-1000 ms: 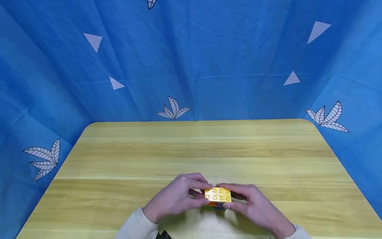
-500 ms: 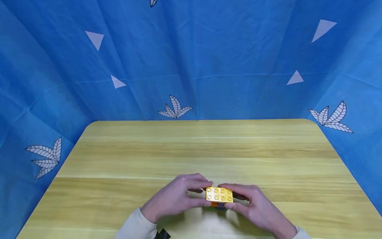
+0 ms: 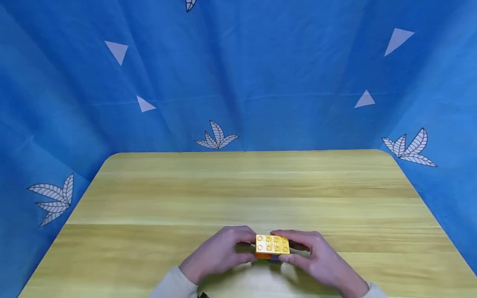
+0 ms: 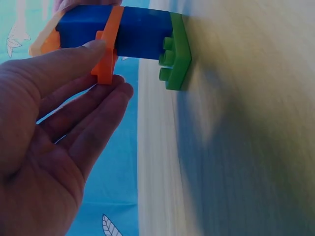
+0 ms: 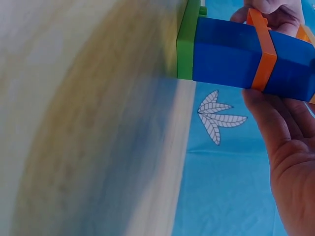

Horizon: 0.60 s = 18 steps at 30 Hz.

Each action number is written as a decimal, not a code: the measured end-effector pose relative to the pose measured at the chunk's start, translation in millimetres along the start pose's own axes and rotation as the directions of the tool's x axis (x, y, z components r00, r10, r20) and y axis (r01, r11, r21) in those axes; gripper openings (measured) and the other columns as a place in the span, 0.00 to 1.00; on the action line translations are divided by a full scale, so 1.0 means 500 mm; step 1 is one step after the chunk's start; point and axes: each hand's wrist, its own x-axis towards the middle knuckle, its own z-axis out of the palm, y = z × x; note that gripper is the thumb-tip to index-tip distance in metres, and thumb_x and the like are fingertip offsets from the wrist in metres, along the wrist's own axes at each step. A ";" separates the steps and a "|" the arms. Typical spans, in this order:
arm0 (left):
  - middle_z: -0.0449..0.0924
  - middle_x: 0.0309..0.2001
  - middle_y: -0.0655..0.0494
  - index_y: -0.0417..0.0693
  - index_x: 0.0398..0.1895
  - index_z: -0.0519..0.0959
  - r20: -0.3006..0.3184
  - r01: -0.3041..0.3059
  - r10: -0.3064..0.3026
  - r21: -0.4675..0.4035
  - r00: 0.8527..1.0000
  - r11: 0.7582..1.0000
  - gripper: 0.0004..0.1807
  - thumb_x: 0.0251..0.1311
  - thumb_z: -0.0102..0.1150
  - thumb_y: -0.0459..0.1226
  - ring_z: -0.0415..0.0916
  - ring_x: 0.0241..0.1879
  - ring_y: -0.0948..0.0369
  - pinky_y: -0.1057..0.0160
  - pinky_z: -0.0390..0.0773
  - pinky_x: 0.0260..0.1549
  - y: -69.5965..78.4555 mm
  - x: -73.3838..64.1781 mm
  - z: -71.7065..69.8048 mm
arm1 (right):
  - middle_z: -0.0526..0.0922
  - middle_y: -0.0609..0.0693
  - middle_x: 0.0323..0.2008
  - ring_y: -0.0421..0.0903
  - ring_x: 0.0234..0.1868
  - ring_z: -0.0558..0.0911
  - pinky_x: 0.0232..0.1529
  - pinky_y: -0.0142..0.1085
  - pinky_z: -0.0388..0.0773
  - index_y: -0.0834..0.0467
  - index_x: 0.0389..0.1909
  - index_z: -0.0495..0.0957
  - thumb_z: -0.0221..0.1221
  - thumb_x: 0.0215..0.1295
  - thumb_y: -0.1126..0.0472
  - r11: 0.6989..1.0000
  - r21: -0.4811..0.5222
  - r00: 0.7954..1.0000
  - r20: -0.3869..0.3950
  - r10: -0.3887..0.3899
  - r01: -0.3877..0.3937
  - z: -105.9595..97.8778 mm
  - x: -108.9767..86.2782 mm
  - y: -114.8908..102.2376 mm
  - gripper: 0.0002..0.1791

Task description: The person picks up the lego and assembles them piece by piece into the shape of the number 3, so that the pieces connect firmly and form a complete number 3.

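A small tower of toy building bricks stands between the two hands near the table's front. Its top is a yellow brick [image 3: 272, 244] with round studs. Beneath come an upper blue brick [image 5: 291, 64], a thin orange plate [image 4: 109, 51], a lower blue brick [image 4: 143, 32] and a green plate [image 4: 180, 54] at the base. From the left, my left hand [image 3: 220, 253] pinches the orange plate, thumb on the near side. My right hand [image 3: 314, 253] grips the tower's upper part from the right, its thumb near and fingers behind. Its exact thumb contact is partly hidden.
The wood-grain table [image 3: 238, 186] stretches out beyond the tower. A blue cloth [image 3: 238, 74] with white leaf and triangle prints hangs behind it and along both sides.
My left hand has slid down from the yellow brick to the orange plate level. The right hand keeps its hold, and the tower stays nearly in place.
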 end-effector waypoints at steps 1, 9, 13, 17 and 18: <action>0.80 0.42 0.70 0.51 0.46 0.84 -0.005 0.001 -0.001 0.003 1.000 1.000 0.14 0.56 0.71 0.31 0.76 0.42 0.73 0.72 0.76 0.45 -0.001 -0.001 0.002 | 0.81 0.47 0.55 0.47 0.54 0.80 0.52 0.37 0.78 0.53 0.61 0.78 0.65 0.64 0.58 1.000 0.003 1.000 0.005 0.003 -0.003 0.000 0.001 0.001 0.23; 0.81 0.42 0.65 0.44 0.45 0.83 0.003 0.035 -0.035 -0.191 0.999 0.981 0.13 0.57 0.67 0.26 0.78 0.43 0.70 0.73 0.78 0.42 0.000 0.005 0.007 | 0.80 0.46 0.56 0.46 0.54 0.80 0.53 0.38 0.78 0.48 0.63 0.76 0.63 0.66 0.55 0.998 -0.030 0.998 0.033 0.054 -0.053 -0.009 0.004 0.004 0.24; 0.80 0.44 0.63 0.43 0.48 0.83 -0.003 0.069 -0.071 -0.206 0.997 0.976 0.14 0.57 0.67 0.27 0.78 0.44 0.70 0.73 0.78 0.42 0.002 0.008 0.006 | 0.80 0.47 0.57 0.45 0.52 0.81 0.52 0.38 0.78 0.51 0.65 0.73 0.60 0.69 0.54 0.995 -0.028 0.994 0.050 0.096 -0.094 -0.015 0.014 0.003 0.24; 0.80 0.47 0.64 0.45 0.51 0.82 -0.026 0.088 -0.095 -0.181 0.995 0.980 0.16 0.60 0.67 0.31 0.77 0.47 0.70 0.71 0.78 0.45 0.002 0.013 0.002 | 0.80 0.50 0.55 0.45 0.50 0.81 0.49 0.37 0.80 0.58 0.66 0.69 0.57 0.72 0.55 0.987 0.035 0.987 0.047 0.154 -0.155 -0.021 0.031 -0.004 0.25; 0.79 0.48 0.64 0.46 0.52 0.82 -0.037 0.083 -0.091 -0.177 0.995 0.981 0.16 0.60 0.66 0.31 0.77 0.48 0.69 0.70 0.78 0.46 0.002 0.014 0.000 | 0.80 0.51 0.54 0.46 0.50 0.81 0.48 0.37 0.80 0.59 0.66 0.69 0.56 0.73 0.56 0.984 0.049 0.985 0.039 0.167 -0.169 -0.023 0.036 -0.006 0.25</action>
